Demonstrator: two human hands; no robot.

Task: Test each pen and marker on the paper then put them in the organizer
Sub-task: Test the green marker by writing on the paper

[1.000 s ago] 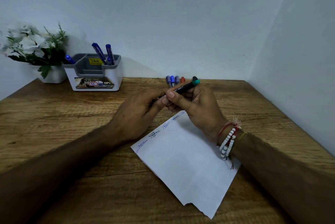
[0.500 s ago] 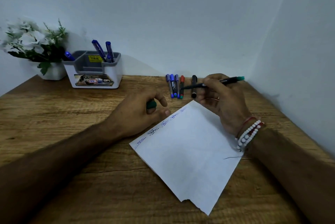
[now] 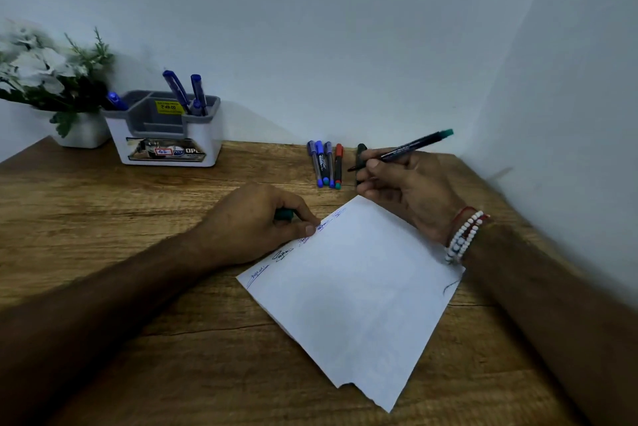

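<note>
Gripping marker [image 3: 411, 147] in right hand [image 3: 409, 190]

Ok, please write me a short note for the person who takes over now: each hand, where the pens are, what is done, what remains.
Left hand: grips the green cap, thumb at the upper edge of the paper.
Right hand: holds the uncapped green-ended marker above the table, tip off the paper.
Done: several scribbles along the paper's edge; three blue pens stand in the organizer.
Left: test this marker, cap it, store it; then the four pens in a row and the black marker by the wall.
</note>
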